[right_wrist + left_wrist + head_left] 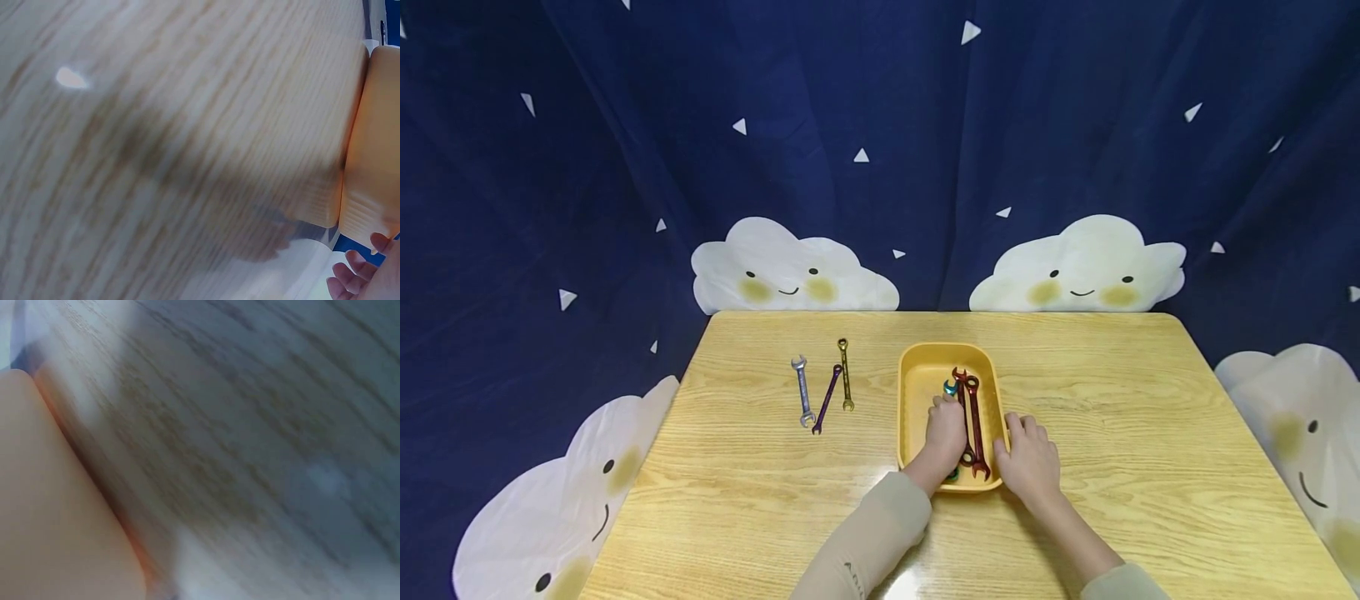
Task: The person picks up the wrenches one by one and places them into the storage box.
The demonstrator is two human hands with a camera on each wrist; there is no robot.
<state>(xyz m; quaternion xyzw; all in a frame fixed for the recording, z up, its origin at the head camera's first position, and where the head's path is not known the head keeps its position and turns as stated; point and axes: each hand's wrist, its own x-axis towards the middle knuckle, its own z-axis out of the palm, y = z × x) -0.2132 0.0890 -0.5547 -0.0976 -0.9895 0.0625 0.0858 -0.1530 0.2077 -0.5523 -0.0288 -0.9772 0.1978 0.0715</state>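
Observation:
In the head view my left hand (945,429) reaches into a yellow tray (910,400), its fingers curled round a teal wrench (951,388) whose two ends show past the hand. Two red wrenches (975,421) lie side by side in the tray, just right of that hand. My right hand (1030,458) is at the tray's right wall, touching it near the front corner with its fingers loosely extended outside. The right wrist view shows that hand's fingertips (350,278) by the tray wall (372,144); the left wrist view shows the tray's outside wall (56,500).
Left of the tray on the wooden table (737,492) lie a silver-blue wrench (803,392), a purple wrench (827,400) and a gold wrench (846,375). A dark blue curtain (820,100) with white clouds hangs behind and beside the table.

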